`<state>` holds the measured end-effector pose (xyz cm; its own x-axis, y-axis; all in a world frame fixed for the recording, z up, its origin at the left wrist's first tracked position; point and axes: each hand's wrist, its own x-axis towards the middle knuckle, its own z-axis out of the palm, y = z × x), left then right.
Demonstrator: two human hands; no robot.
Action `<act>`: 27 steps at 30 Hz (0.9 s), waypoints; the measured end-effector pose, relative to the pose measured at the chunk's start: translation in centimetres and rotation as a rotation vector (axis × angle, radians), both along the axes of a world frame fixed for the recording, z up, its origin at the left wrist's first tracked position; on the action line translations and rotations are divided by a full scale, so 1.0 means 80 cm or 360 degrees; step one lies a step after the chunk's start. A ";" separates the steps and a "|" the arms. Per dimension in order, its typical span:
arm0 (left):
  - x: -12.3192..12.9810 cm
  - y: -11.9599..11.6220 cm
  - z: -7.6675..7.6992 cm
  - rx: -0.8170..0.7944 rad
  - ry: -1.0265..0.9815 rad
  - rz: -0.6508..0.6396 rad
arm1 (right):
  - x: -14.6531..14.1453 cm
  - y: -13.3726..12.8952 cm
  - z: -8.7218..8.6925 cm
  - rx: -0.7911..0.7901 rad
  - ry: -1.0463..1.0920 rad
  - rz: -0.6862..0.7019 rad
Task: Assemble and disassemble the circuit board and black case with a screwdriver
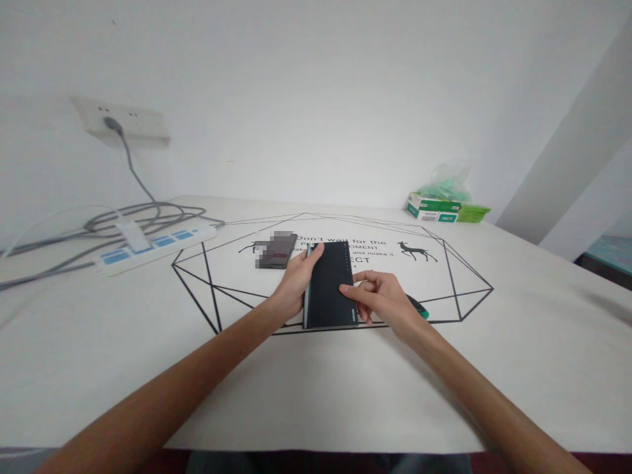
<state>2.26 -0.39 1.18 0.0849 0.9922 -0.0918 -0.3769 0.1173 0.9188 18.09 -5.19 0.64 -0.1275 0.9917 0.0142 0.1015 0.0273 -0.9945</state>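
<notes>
A flat black rectangular item (328,289), like a notebook, with a pale strip along its left edge, is held between both hands over the printed tabletop. My left hand (295,282) grips its left side, thumb on the top face near the upper corner. On the right edge, my right hand (378,295) pinches it, thumb on top and fingers curled at the side and beneath. A dark phone-like object (284,251), partly pixelated, lies just left of my left hand. Behind my right hand a black and green object (419,307) is partly hidden.
A white power strip (158,247) with coiled grey cables (170,212) lies at the left. A wall socket (123,120) holds a plug. Green and white boxes (432,205) with a clear plastic bag (450,181) stand at the back right of the white table (316,395).
</notes>
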 end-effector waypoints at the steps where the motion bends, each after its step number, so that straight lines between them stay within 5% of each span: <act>1: -0.001 0.001 0.001 -0.0041 -0.0027 0.0004 | 0.000 -0.001 0.000 0.0014 0.0019 0.0005; 10: -0.019 0.009 0.016 -0.0219 -0.0110 -0.0003 | 0.035 0.002 0.021 0.0035 0.0110 -0.0088; 16: -0.050 0.017 0.029 -0.0188 0.0411 -0.0586 | 0.069 0.033 0.030 0.0018 0.0244 -0.0272; 22: -0.074 0.017 0.038 0.0587 0.1275 -0.0999 | 0.031 0.099 0.030 -0.0033 -0.0078 -0.0311; 27: -0.068 0.017 0.030 0.0862 0.1660 -0.1178 | -0.021 0.150 0.014 -0.0114 -0.0350 -0.0348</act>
